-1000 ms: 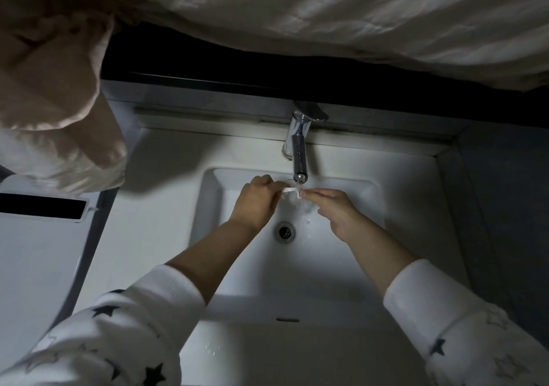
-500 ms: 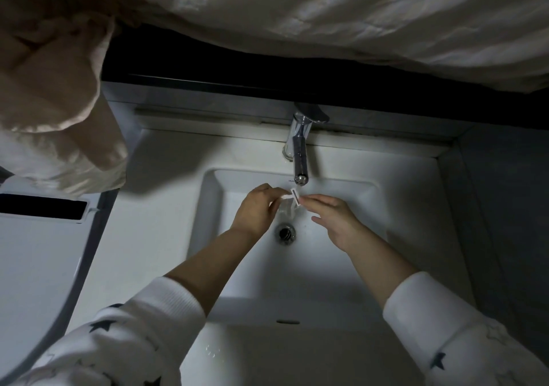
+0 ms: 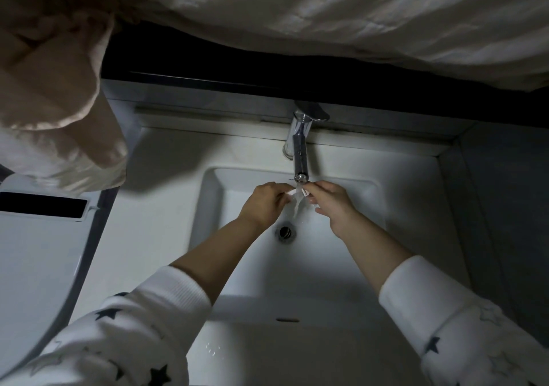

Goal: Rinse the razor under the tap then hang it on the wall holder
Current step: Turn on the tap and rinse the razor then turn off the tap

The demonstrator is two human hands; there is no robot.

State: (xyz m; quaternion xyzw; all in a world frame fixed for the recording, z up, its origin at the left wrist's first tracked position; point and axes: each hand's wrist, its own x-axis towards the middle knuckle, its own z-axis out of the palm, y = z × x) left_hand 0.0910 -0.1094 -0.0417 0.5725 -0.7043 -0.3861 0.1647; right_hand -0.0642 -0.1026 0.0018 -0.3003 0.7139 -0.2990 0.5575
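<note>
1. Head view looks down on a white rectangular sink [image 3: 208,207] in dim light, with both forearms reaching in from the bottom edge.
2. A chrome tap [image 3: 300,151] stands at the back rim, its spout pointing toward the basin, and a thin stream of water [image 3: 295,207] falls from its tip.
3. Just under the spout tip, the razor [image 3: 297,192] shows as a small pale piece held between the two hands, right in the stream; its shape is too small and blurred to make out further.
4. The left hand [image 3: 263,203] is curled, with thumb and fingertips pinched on the razor's left end.
5. The right hand [image 3: 332,200] pinches the right end with thumb and forefinger, the other fingers loosely bent below.
6. The drain [image 3: 285,231] sits in the basin floor, below and between the hands.
7. Both sleeves [image 3: 142,326] are white with dark stars and are pushed back from the wrists.
8. A white toilet lid [image 3: 35,255] lies at the left edge, beside the counter.
9. Pale, creased cloth [image 3: 356,14] hangs across the top, and a beige bundle of fabric [image 3: 50,88] hangs at the upper left.
10. No wall holder can be made out in this dark view.
</note>
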